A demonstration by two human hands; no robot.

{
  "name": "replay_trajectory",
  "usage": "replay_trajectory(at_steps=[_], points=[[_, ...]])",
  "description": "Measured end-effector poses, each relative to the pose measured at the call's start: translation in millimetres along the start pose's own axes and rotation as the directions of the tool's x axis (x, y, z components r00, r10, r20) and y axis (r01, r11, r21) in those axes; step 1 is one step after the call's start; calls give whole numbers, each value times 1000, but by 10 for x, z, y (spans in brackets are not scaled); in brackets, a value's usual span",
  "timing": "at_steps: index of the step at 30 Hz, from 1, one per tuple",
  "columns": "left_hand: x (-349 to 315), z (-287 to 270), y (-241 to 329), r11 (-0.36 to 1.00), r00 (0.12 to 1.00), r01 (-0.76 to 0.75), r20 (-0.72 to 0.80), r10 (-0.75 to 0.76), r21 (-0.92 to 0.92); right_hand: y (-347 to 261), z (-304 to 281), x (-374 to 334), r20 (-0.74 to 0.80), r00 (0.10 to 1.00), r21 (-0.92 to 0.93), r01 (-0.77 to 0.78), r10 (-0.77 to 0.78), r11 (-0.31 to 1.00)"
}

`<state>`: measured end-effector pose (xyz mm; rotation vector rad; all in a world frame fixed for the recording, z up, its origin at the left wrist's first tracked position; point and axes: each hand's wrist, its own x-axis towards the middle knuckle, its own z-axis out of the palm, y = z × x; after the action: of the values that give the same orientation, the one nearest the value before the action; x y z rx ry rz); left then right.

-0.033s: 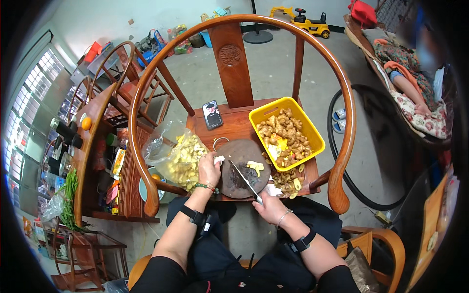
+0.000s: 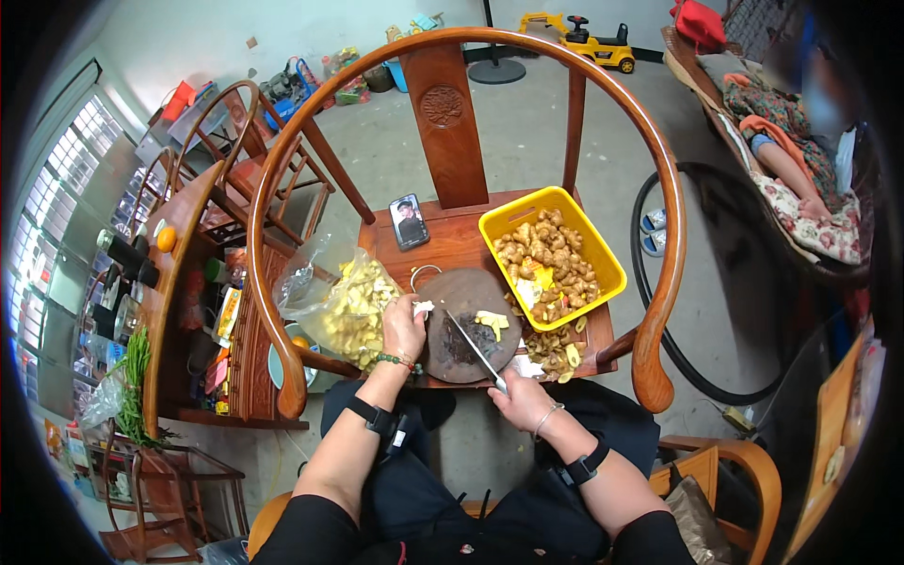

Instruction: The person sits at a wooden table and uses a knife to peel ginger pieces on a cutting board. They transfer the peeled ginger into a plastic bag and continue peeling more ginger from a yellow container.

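Wooden chair seat (image 2: 461,231), mid-frame: round chopping board (image 2: 468,301) bears pale ginger piece (image 2: 493,323), long axis unclear. Left hand (image 2: 403,328), at board's left edge, pinches small white piece (image 2: 424,307); right hand (image 2: 521,400), lower, grasps knife (image 2: 478,355), blade slanting up-left between left hand and ginger; neither hand clearly nearer

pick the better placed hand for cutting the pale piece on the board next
Likely the right hand: it holds the knife over the round board; the left hand pinches something whitish.

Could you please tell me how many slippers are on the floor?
2: a farther slipper and a nearer slipper, both right of the tub; others may be hidden.
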<state>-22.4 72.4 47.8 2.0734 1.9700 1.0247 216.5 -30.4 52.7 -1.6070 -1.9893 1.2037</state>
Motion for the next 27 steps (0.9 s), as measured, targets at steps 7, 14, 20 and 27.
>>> replay_trajectory(at_steps=[7,14,20,27], points=[[-26,224,141,971,973,-199,90,212,-130,30,-185,117,-133,985,-21,-118,114,993],[-74,431,54,929,894,-334,257,366,-162,61,-110,143,-178,978,-19,-109,104,994],[-257,322,-34,903,845,-390,320,428,-179,49,-158,210,-190,975,-19,-117,111,993],[-345,274,-39,908,851,-371,321,416,-194,-8,-174,262,-163,984,-99,-81,65,992]])
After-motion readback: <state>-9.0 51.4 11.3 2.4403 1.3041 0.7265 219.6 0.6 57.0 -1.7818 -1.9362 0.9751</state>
